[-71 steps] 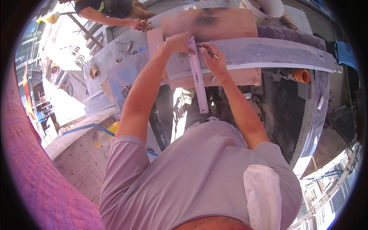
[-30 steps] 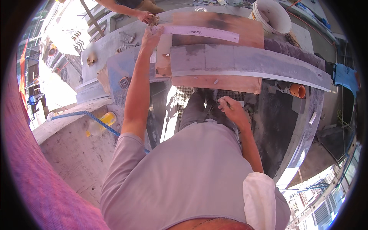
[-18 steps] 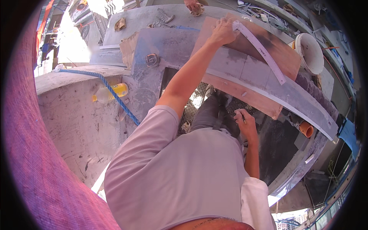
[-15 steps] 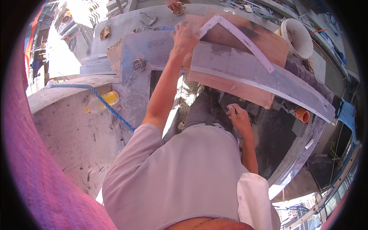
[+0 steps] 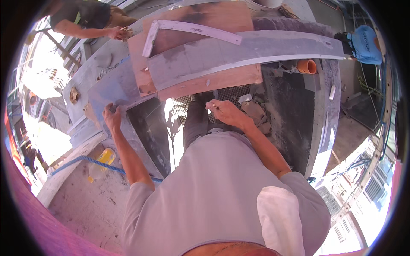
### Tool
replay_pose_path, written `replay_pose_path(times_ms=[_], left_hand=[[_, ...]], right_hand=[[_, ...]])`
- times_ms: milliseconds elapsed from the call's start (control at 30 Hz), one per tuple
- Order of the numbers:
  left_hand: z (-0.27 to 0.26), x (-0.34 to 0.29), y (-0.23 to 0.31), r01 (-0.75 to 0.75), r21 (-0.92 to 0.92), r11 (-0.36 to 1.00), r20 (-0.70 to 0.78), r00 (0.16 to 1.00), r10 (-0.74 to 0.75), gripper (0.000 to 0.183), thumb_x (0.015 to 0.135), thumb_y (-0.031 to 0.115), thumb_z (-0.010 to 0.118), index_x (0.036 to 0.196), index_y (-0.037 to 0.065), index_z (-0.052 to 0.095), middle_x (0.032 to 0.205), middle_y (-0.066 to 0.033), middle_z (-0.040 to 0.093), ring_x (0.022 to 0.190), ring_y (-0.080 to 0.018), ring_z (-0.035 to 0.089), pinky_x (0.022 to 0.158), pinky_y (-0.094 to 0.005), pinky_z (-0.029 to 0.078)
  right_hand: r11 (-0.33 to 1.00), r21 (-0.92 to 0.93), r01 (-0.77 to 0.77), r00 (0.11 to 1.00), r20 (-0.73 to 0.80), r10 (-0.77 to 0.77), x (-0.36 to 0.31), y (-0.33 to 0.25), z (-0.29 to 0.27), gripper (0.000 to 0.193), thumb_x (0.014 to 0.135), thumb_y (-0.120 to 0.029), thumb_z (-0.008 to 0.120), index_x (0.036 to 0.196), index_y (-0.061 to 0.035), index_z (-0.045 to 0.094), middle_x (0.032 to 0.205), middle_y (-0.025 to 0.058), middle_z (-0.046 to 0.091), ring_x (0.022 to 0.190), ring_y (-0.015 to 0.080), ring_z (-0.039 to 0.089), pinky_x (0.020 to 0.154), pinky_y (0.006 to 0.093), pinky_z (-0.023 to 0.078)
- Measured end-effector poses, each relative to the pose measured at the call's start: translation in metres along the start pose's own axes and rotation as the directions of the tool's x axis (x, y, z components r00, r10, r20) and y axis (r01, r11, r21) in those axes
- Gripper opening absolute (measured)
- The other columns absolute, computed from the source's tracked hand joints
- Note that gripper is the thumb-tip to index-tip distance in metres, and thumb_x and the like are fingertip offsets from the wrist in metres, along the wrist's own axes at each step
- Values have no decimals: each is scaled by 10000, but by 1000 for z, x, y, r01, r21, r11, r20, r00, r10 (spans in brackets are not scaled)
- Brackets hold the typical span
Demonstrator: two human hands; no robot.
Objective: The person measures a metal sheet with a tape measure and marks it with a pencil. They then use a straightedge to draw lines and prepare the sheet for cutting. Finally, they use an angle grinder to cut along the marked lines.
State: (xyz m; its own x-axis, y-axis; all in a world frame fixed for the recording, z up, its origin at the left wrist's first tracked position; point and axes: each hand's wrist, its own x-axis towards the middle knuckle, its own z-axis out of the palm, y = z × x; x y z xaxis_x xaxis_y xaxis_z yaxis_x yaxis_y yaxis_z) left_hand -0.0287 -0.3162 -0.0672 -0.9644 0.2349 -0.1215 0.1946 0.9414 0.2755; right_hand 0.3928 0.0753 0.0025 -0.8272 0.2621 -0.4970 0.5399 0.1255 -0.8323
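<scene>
Gripping right hand [image 5: 225,110]: held low before the dark trousers, fingers curled nearly closed around a slim pencil [image 5: 215,106], its ends hard to make out; the close curl seems to secure so thin a stick.

Left hand [image 5: 112,117]: out to the side over the grey table [image 5: 100,91], fingers partly bent above a small dark object [image 5: 114,109]; the fingers cover much of it, and whether they grip it cannot be told.

Carpenter's square [image 5: 200,29]: lying flat and untouched beyond both hands, its corner at the far left, short arm pointing back toward the wearer, long arm running right; the flat bed beneath apparently lets it rest unheld.

Reddish board [image 5: 232,19]: spread under the square and a curved grey panel [image 5: 247,48], showing on both sides of the panel, which it appears to support.

Blue rope [image 5: 81,158]: draped at lower left across a yellow-labelled bottle [image 5: 106,156], which lies on its side.

White cloth [image 5: 279,222]: hung over the wearer's right shoulder, probably to leave both hands unburdened.

Co-worker's hand [image 5: 115,33]: at upper left, beside a crumpled brown piece [image 5: 127,34].

Orange pipe [image 5: 306,66]: just beyond the panel's near edge, right of the opening.
</scene>
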Motion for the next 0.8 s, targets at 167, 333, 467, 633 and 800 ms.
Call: replay_pose_path(times_ms=[167,333,467,633,800], left_hand=[[-54,-93,171,162,-607,778,325,944,57,631,945,297,832,1510,96,634,1325,-115,671,1123,-220,689,828,-349,597],[-39,-183,273,169,-802,573,486,741,463,580,1022,250,807,1523,38,605,1393,-115,645,1165,-198,679,924,-338,593],[-12,-206,289,319,-821,473,563,585,583,637,1107,314,745,1615,-7,535,1374,-137,672,1224,-212,696,1004,-352,606],[-25,-160,271,454,-684,571,719,287,633,723,1081,360,784,1665,44,500,1343,-116,704,1034,-173,739,931,-340,629],[-26,-147,275,356,-755,551,650,290,702,728,978,284,893,1592,32,593,1320,-116,749,1069,-168,717,938,-336,596]], right_hand=[[991,83,108,993,-56,-104,-9,-18,-12,392,1052,-379,732,1260,-46,721,1104,177,773,991,350,737,883,479,565],[968,27,249,966,-82,-246,-17,-53,-5,859,951,-422,865,1680,-189,475,1270,145,742,1183,354,712,1039,454,568],[937,104,333,937,-151,-316,-11,-50,7,804,965,-331,848,1662,-169,481,1350,173,724,1232,319,712,1077,446,558],[884,460,89,995,-80,-59,-17,-47,5,561,1080,-304,567,1596,-91,517,1148,107,712,797,178,649,745,353,578],[589,794,-149,987,85,135,-4,-37,19,592,1127,-462,450,1608,-121,510,975,93,707,560,66,464,511,248,384]])
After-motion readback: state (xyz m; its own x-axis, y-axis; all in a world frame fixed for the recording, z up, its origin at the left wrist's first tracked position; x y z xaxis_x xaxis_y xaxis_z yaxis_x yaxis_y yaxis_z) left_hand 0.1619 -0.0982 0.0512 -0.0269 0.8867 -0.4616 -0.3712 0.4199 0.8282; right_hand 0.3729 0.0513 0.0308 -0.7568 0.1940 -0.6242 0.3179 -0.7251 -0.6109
